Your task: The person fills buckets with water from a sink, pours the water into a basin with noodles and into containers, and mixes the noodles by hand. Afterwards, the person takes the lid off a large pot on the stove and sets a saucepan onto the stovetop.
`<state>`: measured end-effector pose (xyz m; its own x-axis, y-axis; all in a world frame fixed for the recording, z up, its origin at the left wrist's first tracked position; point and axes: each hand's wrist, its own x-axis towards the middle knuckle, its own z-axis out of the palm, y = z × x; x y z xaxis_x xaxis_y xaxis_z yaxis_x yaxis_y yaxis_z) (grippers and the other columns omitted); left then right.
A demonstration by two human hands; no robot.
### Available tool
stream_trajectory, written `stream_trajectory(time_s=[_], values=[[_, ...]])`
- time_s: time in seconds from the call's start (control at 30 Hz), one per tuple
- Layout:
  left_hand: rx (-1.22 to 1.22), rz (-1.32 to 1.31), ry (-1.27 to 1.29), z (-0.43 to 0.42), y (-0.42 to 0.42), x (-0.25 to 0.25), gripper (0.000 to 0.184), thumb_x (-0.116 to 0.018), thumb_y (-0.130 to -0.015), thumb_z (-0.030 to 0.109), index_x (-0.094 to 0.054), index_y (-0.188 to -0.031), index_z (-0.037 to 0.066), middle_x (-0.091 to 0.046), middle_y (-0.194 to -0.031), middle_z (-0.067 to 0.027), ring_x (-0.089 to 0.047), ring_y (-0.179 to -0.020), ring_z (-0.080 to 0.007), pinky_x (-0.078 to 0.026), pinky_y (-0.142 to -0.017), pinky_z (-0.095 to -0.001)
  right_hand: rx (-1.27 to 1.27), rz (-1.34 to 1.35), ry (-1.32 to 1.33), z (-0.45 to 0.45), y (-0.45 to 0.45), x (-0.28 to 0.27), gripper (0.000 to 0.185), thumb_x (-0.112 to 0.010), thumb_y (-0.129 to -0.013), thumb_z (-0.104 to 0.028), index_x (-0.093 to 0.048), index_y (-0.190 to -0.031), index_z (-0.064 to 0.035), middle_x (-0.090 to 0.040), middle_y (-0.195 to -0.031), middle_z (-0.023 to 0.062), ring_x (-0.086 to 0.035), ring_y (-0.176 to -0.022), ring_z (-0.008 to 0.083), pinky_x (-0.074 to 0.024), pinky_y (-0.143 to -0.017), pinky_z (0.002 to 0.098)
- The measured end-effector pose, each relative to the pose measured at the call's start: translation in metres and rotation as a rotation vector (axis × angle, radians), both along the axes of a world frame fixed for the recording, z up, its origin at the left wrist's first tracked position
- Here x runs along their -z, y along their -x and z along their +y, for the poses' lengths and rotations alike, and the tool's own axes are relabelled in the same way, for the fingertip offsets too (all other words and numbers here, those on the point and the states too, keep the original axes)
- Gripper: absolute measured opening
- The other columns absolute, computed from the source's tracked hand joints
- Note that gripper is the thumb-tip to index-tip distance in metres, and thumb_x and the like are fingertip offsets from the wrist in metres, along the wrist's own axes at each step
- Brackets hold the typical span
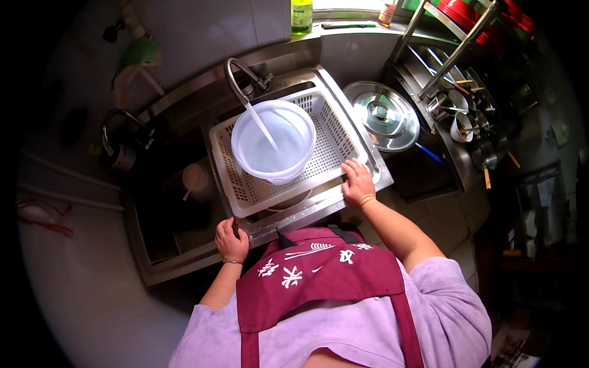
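Observation:
A white plastic bucket (247, 161) stands in a white perforated basket (334, 119) over the right sink basin. Water from the curved faucet (231, 76) runs into the bucket, which has water in it. My right hand (358, 183) lies at the basket's near right corner, fingers stretched over its rim. On the sink's front edge (276, 228) rests my left hand (232, 240), fingers a little bent and apart, near the basket's front left corner. Neither hand holds anything that I can see.
Left of the basket is a dark second basin with a white cup (194, 178) and another faucet (110, 132). At the right are a large round metal lid (383, 116), a blue handle (429, 153), and a counter with several small pots and bowls (461, 126). A green bottle (301, 17) stands behind.

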<state>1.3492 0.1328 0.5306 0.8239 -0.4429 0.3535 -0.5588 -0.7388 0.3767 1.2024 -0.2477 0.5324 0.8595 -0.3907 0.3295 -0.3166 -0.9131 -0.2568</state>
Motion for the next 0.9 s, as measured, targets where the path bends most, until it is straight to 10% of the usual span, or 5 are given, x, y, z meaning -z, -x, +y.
stream_trajectory(time_s=[0.9], values=[[-0.018, 0.009, 0.008, -0.0008, -0.0005, -0.0026, 0.04, -0.059, -0.071, 0.017, -0.053, -0.109, 0.008, -0.051, -0.107, -0.0112, -0.05, -0.101, -0.0313, -0.041, -0.087, -0.0415, -0.014, -0.022, -0.002, 0.0005, -0.0016, -0.0003, 0.051, -0.053, -0.068, -0.013, -0.049, -0.119, -0.0095, -0.048, -0.125, 0.0098, -0.038, -0.125, 0.028, -0.025, -0.106, 0.0439]])
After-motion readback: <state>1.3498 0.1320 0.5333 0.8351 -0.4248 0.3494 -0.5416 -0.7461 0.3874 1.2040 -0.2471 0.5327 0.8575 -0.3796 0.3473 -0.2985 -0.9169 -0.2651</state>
